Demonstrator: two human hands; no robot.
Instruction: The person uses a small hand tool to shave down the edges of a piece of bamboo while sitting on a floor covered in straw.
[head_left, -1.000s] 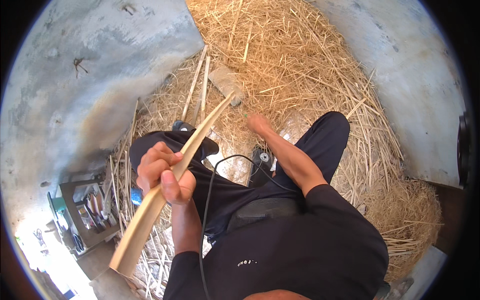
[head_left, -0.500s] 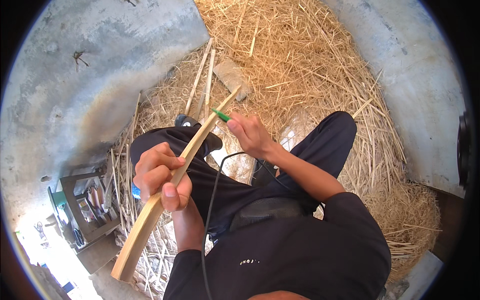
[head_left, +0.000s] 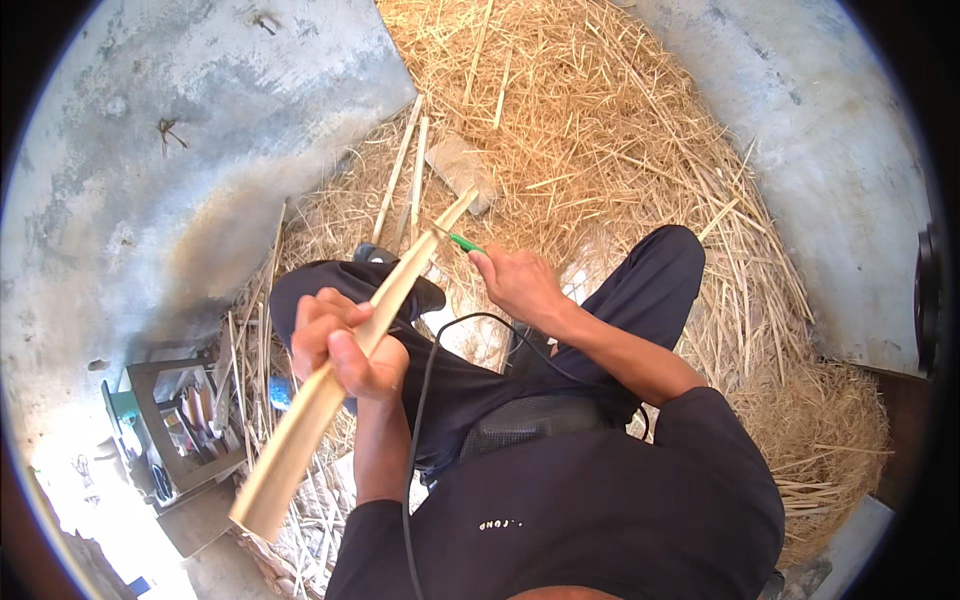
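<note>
A long, pale strip of split bamboo or wood (head_left: 285, 455) slants across my lap, its broad end at the lower left and its narrow end up near a flat stone (head_left: 458, 165). My left hand (head_left: 348, 345) is closed around its middle, the thumb lying over it. In my right hand (head_left: 522, 288) is a small knife with a green handle (head_left: 464, 242), gripped between thumb and fingers. The thin blade meets the strip's edge toward the narrow end; exactly how it touches is too small to tell.
Heaped shavings (head_left: 600, 130) cover the floor ahead and to the right. Thin slats (head_left: 400, 168) lie beyond my foot. Grey walls (head_left: 220, 110) rise on both sides. A wooden box of tools (head_left: 190, 420) stands at left. A black cable (head_left: 430, 370) hangs across my lap.
The strip has turned in my left hand, so a broader face shows. My left hand has shifted slightly right, and my right hand with the knife a little right and nearer.
</note>
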